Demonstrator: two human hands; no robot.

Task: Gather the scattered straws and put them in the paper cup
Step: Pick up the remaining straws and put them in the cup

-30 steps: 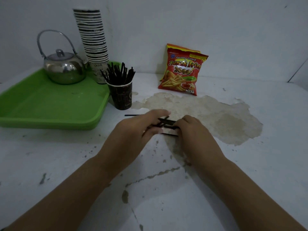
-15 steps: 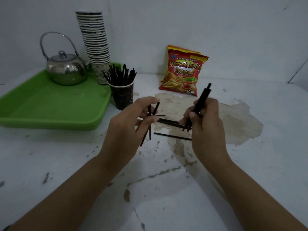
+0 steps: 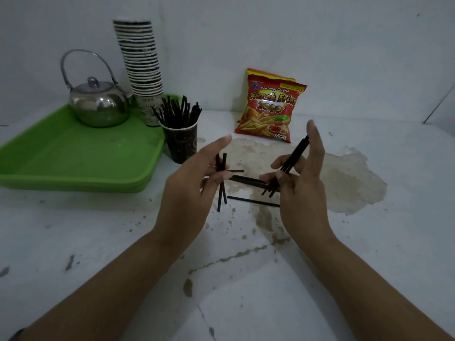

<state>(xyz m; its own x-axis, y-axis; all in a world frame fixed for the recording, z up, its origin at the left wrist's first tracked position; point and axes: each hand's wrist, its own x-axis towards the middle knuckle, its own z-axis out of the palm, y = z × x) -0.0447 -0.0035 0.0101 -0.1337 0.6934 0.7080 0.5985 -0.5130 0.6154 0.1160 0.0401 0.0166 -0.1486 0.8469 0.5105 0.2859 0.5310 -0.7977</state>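
Both hands have come up off the white tabletop (image 3: 369, 242) since a second ago, when they were pressed together low over the scattered straws, and each now carries its own share. The left hand (image 3: 189, 190) pinches two black straws (image 3: 221, 183) between thumb and middle fingers, its index finger stretched out straight above them; the pair hangs nearly upright, the lower ends close to the table surface. The right hand (image 3: 302, 183) holds a tighter bundle of black straws (image 3: 290, 163) between its thumb and curled fingers, tilted so the top end points up and to the right, with the index finger raised straight beside it. Between and under the two hands, a few loose straws (image 3: 251, 201) still lie flat on the table: one long one nearest the person, and others behind it partly hidden by the fingers. The dark paper cup (image 3: 183, 146), already crowded with upright straws, stands just beside the right edge of the green tray (image 3: 73, 156), behind and to the left of the left hand. On the tray sit a steel kettle (image 3: 98, 107) and a tall stack of paper cups (image 3: 142, 67). A red French Fries snack bag (image 3: 269, 109) leans against the wall at the back, beyond a worn brown patch (image 3: 344, 178) on the table.
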